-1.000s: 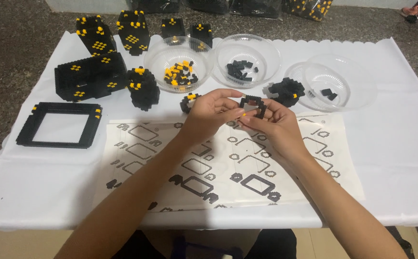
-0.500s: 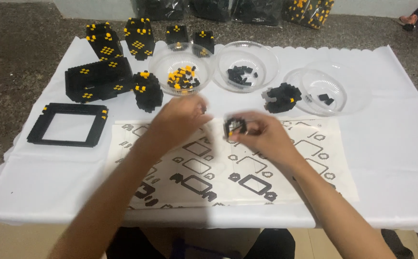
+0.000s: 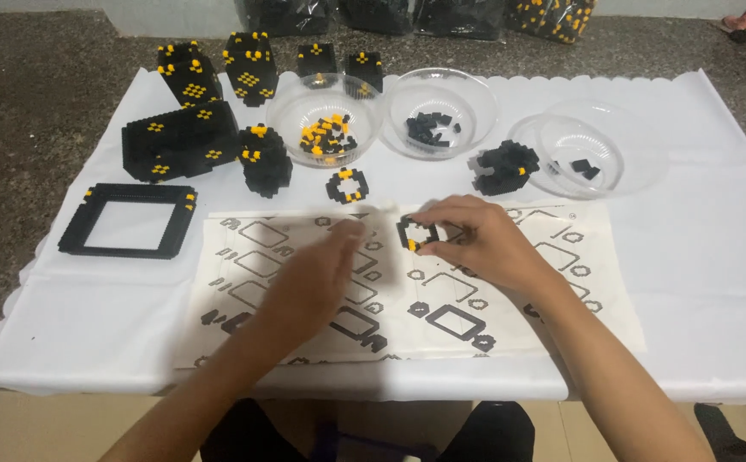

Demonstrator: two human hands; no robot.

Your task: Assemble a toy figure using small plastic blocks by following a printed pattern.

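Speckled stone floor all round, and across it a white cloth covers the counter, with a printed instruction sheet of black outline diagrams lying flat at the near edge. From the head view, the right hand rests over that sheet with its fingertips closed on a small black brick ring carrying a yellow stud or two, held just above the paper, near the middle of the counter. The left hand is blurred in motion beside it, fingers spread and holding nothing that I can make out, apart from the ring. Beyond them sit three clear bowls: one with yellow and black bricks, one with black bricks, one nearly bare. A finished small ring lies just below the first bowl, a black brick cluster beside the third. Off to the left, a square black frame lies flat, with taller black-and-yellow block builds behind it. That held ring looks featherlight and rigid, yet likely to pop apart at its joints, so a pinch across opposite outer walls seems safest.
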